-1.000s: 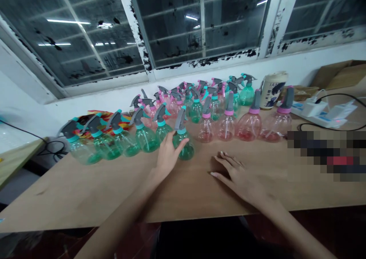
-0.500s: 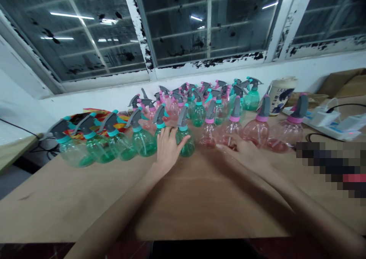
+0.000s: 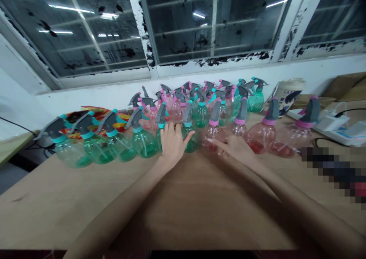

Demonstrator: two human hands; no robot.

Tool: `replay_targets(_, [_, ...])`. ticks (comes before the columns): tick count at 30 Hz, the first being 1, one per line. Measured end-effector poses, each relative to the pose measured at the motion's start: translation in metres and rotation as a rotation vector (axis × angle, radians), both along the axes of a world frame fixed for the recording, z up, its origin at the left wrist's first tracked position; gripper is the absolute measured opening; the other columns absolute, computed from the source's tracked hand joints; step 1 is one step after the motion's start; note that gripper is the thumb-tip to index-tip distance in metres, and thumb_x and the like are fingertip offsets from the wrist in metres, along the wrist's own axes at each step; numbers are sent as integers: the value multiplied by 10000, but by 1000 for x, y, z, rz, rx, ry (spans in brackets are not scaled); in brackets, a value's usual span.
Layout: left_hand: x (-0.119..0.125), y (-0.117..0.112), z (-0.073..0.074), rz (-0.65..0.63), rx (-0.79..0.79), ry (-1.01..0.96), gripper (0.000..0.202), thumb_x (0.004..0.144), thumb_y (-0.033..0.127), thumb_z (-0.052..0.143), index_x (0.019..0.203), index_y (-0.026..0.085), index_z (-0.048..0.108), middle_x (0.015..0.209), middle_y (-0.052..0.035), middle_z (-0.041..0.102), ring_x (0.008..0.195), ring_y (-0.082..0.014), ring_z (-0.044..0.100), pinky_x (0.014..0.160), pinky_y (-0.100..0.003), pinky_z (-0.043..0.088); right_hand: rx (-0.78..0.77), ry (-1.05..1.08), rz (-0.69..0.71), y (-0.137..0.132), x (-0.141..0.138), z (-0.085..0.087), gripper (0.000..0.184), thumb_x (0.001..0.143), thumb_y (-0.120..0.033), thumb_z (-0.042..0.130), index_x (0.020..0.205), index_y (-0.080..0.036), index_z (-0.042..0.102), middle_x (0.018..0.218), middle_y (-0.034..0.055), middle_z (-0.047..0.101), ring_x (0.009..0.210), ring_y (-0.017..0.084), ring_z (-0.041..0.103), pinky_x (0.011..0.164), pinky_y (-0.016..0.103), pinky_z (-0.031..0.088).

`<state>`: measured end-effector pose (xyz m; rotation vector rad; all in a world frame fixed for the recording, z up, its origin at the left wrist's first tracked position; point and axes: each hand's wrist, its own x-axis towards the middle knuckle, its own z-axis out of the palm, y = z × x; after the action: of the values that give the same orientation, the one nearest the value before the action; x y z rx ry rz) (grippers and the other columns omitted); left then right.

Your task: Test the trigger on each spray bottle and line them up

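Note:
Many small spray bottles stand on a wooden table (image 3: 85,198) under a window. Green ones with teal collars form a front row on the left (image 3: 143,139); pink ones with pink collars (image 3: 259,135) continue it to the right. More of both colours crowd behind (image 3: 200,99). My left hand (image 3: 173,144) lies open, fingers stretched against two green bottles (image 3: 191,137) in the middle of the row. Fingers extended, my right hand (image 3: 236,148) touches the foot of a pink bottle (image 3: 213,135).
A white printed cup (image 3: 288,95) stands at the back right. A white power strip with plugs and a black cable (image 3: 337,125) lies further right. Cardboard boxes (image 3: 349,85) sit in the far right corner. A colourful bag (image 3: 94,112) lies behind the left bottles.
My right hand slid forward from the bare table up to the pink bottles. My left hand stayed pressed against the green bottles, reaching slightly further in.

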<state>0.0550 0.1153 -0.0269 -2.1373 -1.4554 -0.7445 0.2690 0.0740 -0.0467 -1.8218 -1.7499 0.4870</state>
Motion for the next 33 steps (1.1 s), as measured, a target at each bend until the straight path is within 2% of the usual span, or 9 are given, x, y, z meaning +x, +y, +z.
replay_targets(4, [-2, -1, 1, 36, 9, 14, 645, 888, 644, 334, 1036, 80, 610, 995, -178, 624, 958, -353, 551, 765, -438, 416, -37, 25, -8, 4, -3, -1, 731, 769, -768, 412, 1064, -147, 662, 498, 29, 634, 500, 206, 629, 610, 345, 485])
replay_targets(6, [-5, -6, 1, 38, 20, 22, 675, 870, 666, 342, 1049, 68, 599, 992, -182, 623, 961, -354, 549, 784, -447, 420, -51, 40, -14, 6, -5, 1, 766, 763, -768, 421, 1144, -134, 620, 499, 14, 636, 489, 201, 626, 619, 346, 488])
replay_targets(9, [-14, -19, 1, 2, 15, 12, 672, 884, 645, 350, 1149, 63, 554, 1030, -177, 616, 979, -350, 548, 801, -456, 430, -54, 59, -28, 7, -8, 3, 859, 753, -760, 448, 1343, -135, 454, 535, -13, 655, 486, 194, 629, 621, 341, 490])
replay_targets(11, [-21, -31, 0, -44, -4, -14, 629, 901, 609, 371, 1208, 78, 515, 1085, -172, 601, 1013, -345, 544, 813, -461, 439, -48, 60, -38, 6, -9, 5, 902, 739, -767, 455, 1385, -141, 399, 535, -18, 652, 499, 203, 635, 619, 347, 488])
replay_targets(15, [-37, -60, -1, -167, -90, -83, 503, 926, 514, 428, 1251, 132, 463, 1138, -146, 566, 1083, -313, 528, 866, -462, 452, -36, 40, -51, 0, -8, 5, 876, 709, -794, 452, 1277, -130, 518, 503, 3, 628, 530, 228, 639, 628, 367, 482])
replay_targets(18, [-46, -80, -2, -243, -226, -162, 419, 929, 452, 464, 1244, 176, 450, 1149, -114, 547, 1100, -269, 533, 913, -442, 454, -22, 10, -59, -7, -8, 3, 854, 700, -805, 444, 1206, -127, 564, 507, 22, 626, 577, 248, 647, 646, 383, 472])
replay_targets(23, [-49, -101, -8, -319, -455, -319, 341, 914, 400, 512, 1203, 226, 462, 1183, -73, 550, 1120, -233, 550, 953, -419, 449, 11, -52, -68, -32, -16, 0, 887, 704, -812, 420, 1252, -119, 501, 574, 42, 644, 632, 281, 650, 598, 387, 450])
replay_targets(27, [-45, -109, -13, -381, -579, -464, 419, 880, 441, 557, 1237, 253, 447, 1243, -71, 556, 1175, -240, 537, 999, -443, 425, 38, -97, -21, -64, -33, 0, 818, 759, -772, 395, 1240, -117, 493, 579, 41, 643, 608, 272, 649, 575, 367, 445])
replay_targets(33, [-32, -118, 2, -496, -669, -602, 610, 809, 465, 648, 1317, 229, 406, 1356, -105, 516, 1249, -270, 492, 1056, -472, 375, 117, -190, 86, -107, -71, -3, 668, 829, -701, 362, 1167, -148, 523, 676, 77, 702, 618, 294, 678, 515, 348, 428])
